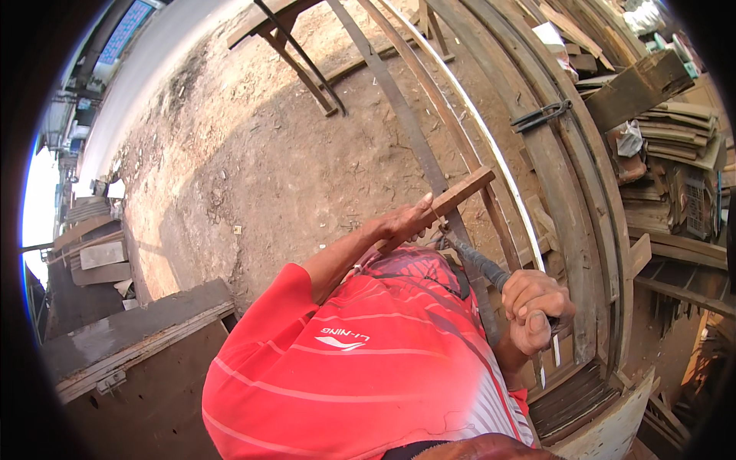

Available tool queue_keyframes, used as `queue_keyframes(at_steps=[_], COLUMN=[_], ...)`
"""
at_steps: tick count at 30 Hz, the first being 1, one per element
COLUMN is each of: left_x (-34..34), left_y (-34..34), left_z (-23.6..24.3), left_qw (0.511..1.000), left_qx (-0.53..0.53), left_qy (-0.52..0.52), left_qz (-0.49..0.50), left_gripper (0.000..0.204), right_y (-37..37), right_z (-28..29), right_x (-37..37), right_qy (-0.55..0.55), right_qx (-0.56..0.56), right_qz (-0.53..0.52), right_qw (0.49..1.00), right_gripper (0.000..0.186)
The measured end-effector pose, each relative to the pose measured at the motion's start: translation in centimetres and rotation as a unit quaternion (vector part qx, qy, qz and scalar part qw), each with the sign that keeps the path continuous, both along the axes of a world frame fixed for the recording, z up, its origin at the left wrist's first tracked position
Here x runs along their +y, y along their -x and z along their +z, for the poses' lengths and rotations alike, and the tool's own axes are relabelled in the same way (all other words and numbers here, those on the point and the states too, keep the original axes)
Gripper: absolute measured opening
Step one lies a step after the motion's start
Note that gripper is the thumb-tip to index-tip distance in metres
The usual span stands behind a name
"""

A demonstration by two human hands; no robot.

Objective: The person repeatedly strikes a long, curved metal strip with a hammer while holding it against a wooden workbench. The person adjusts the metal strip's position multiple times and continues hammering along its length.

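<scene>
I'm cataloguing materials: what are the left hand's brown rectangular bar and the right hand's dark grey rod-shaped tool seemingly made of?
The brown rectangular bar looks like matt wood, by its dull brown faces. The dark grey rod-shaped tool seems wrapped in tape or rubber, by its banded surface; core hidden.

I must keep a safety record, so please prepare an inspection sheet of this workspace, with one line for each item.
Surface: bare brown earth ground, with small pale scraps scattered.
Job's things: brown straight wooden bar; tool with grey wrapped handle, its working end unclear.
Clutter: stacked brown wooden boards at right.
Grips: left grip closed on the bar; right grip closed on the handle.
Cables: nothing seen.
Surroundings: long brown wooden beams, with a black clamp-like piece across them.
</scene>
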State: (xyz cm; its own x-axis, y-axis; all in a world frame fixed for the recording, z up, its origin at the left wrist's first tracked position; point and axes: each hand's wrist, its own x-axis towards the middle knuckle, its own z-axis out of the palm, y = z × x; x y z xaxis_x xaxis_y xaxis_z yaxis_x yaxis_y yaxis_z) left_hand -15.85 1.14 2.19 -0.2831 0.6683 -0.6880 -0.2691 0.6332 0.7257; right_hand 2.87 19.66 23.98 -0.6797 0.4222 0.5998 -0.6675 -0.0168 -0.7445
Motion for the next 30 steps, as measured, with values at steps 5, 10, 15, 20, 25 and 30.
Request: queue_keyframes(at_steps=[5,10,15,20,25,30], left_x=[0.8,-2.8,-6.1,-8.0,-11.5,-11.2], left_y=[-0.3,-0.8,1.7,2.8,6.8,12.8], left_z=[-0.6,0.4,4.1,2.3,2.6,4.1], left_qw=[0.993,0.931,0.88,0.886,0.881,0.925], left_qx=[0.006,0.312,0.469,0.443,0.413,0.361], left_qy=[-0.034,-0.05,-0.062,-0.029,-0.006,0.021], left_qz=[0.116,0.181,0.038,0.132,0.23,0.12], left_gripper=[0.077,0.069,0.07,0.059,0.046,0.048], right_y=[1.0,3.9,5.8,8.5,14.0,16.5], right_z=[-0.5,-1.4,-1.8,-0.6,0.2,-3.4], right_x=[-1.0,-3.2,-3.0,-3.3,-4.8,-3.8], right_qy=[0.031,-0.004,-0.021,-0.053,-0.072,-0.087], right_qx=[-0.055,-0.19,-0.241,-0.247,-0.219,-0.25], right_qz=[0.014,0.04,-0.014,-0.05,-0.056,-0.15], right_qw=[0.998,0.981,0.97,0.966,0.972,0.953], right_gripper=[0.028,0.023,0.03,0.033,0.034,0.033])
